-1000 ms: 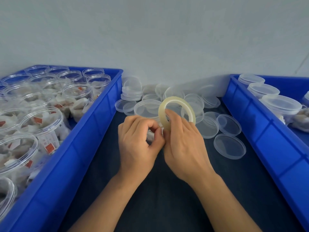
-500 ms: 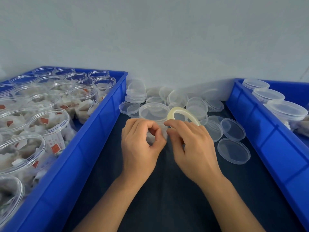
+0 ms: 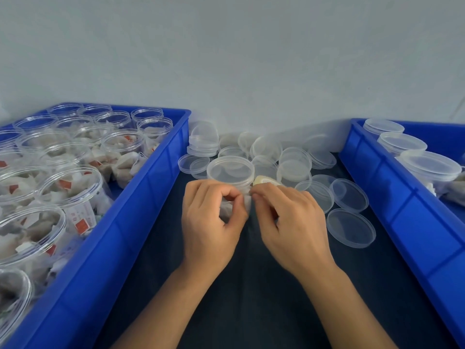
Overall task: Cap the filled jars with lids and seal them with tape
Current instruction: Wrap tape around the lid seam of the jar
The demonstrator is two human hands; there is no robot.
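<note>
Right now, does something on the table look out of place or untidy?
Mostly no. Only the loose clear plastic lids lie in an untidy heap between the two blue plastic bins, some overlapping and a few tilted. One clear dome-shaped lid stands on edge atop a small stack. Nothing looks spilled or damaged.

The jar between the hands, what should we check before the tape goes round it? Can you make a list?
1. Lid sits on the jar: ok, looks flat.
2. Left hand steadies the jar: ok, fingers curl round its side.
3. Right hand holds the tape roll: ok, mostly hidden.
4. Tape end stuck to the jar: cannot tell.
5. Spare lids apart from the jar: ok.
</note>
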